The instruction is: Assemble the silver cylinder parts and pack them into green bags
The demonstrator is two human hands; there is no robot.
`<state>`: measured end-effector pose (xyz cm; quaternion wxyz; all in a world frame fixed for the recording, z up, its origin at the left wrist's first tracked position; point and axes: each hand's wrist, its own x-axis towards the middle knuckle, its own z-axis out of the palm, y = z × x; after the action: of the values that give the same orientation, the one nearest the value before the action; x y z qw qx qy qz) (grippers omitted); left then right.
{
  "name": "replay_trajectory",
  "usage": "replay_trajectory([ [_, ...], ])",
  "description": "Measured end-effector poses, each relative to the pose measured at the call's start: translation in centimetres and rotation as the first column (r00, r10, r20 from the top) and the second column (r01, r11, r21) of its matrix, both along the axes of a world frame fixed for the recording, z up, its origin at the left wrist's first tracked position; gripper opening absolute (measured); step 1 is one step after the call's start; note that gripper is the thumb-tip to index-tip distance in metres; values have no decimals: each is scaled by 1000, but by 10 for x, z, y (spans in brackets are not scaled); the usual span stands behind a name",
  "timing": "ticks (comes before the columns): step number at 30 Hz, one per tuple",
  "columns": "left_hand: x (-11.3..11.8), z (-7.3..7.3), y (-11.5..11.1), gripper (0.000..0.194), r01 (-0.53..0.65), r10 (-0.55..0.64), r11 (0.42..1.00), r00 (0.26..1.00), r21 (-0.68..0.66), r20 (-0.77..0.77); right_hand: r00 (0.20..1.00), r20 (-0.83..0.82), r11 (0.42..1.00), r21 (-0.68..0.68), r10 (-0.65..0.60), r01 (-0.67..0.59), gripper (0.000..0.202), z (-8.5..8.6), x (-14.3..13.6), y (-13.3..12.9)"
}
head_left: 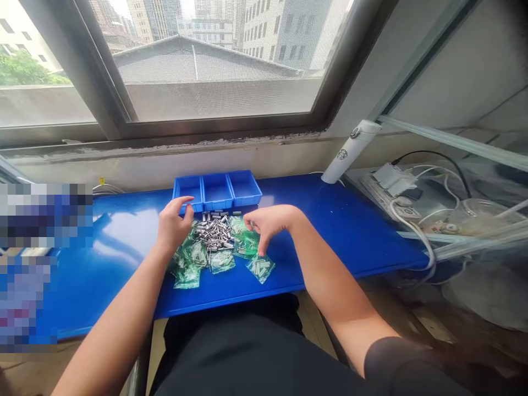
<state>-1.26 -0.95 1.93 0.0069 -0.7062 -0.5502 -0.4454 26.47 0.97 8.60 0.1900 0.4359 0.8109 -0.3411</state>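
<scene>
My left hand hovers by the left compartment of a blue three-part bin, thumb and fingers apart and holding nothing. My right hand reaches in from the other side, over small green-tinted plastic bags. Its fingers are bent, the thumb points down apart from them, and nothing shows between them. Between the hands lies a loose pile of small silver metal pieces, short cylinders and pins by their look. More filled bags lie on the left, with one bag just below my right thumb.
The blue table runs along a window. A white bottle stands at the back right. Beyond the right edge are a power strip with plugs, cables and metal frame bars. Something blurred out occupies the left side.
</scene>
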Motion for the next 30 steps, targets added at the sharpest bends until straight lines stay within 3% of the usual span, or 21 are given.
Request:
replay_trajectory([
  [5, 1, 0, 0, 25, 3, -3, 1000, 1000, 17, 19, 988, 152, 990, 134, 29, -50, 73, -4, -15, -9],
  [10, 1, -1, 1, 24, 13, -13, 1000, 999, 15, 32, 971, 239, 980, 197, -31, -17, 56, -1, -19, -12],
  [20, 2, 0, 0, 24, 13, -13, 1000, 999, 10, 44, 969, 107, 941, 280, -225, 187, 62, -5, -11, 0],
  [25, 3, 0, 0, 25, 19, -19, 1000, 999, 8, 47, 970, 91, 945, 264, -226, 196, 48, -6, -7, 4],
  [30, 2, -1, 0, 24, 23, -23, 1000, 999, 10, 48, 985, -63, 934, 314, -159, 171, 24, -4, -4, 7],
])
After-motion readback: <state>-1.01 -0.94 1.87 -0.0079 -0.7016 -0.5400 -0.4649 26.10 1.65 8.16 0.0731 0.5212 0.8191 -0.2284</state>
